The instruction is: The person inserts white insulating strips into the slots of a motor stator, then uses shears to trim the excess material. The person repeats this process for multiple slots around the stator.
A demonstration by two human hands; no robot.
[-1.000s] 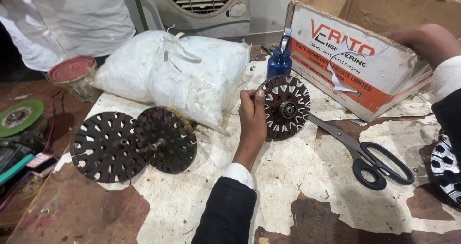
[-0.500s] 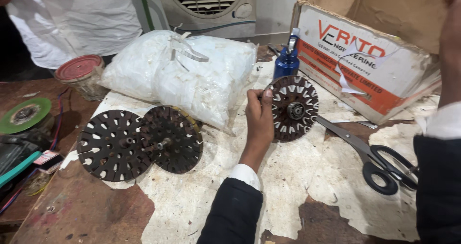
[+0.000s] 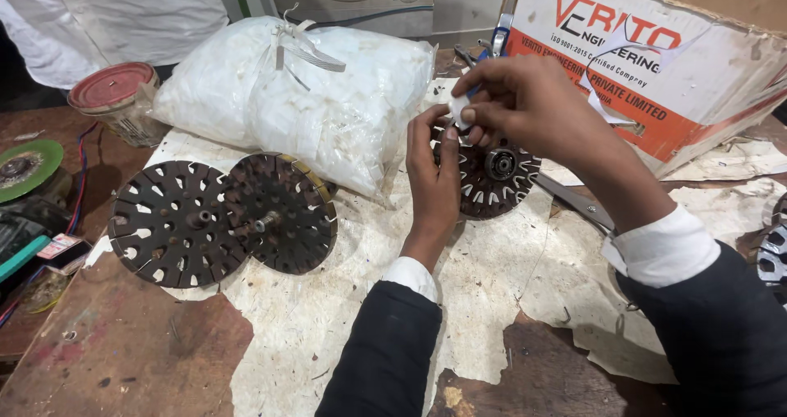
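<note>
A dark slotted metal disc (image 3: 496, 179) with a hub at its centre stands tilted on the paper-covered bench. My left hand (image 3: 430, 179) grips its left rim. My right hand (image 3: 525, 101) is just above the disc, and its fingertips pinch a small white piece (image 3: 457, 105) right at the left thumb. Two more slotted discs lie flat to the left: one (image 3: 168, 224) on the outside and a darker one (image 3: 283, 212) with a short shaft overlapping it.
A tied white plastic bag (image 3: 303, 97) lies behind the discs. A white and orange cardboard box (image 3: 656, 64) stands at the back right, with scissors (image 3: 578, 204) partly under my right arm. A red-lidded tin (image 3: 115, 97) and a green disc (image 3: 25, 163) sit at the left.
My right hand has come in from the right edge to the top of the held disc, with a small white piece in its fingers. The view has moved closer.
</note>
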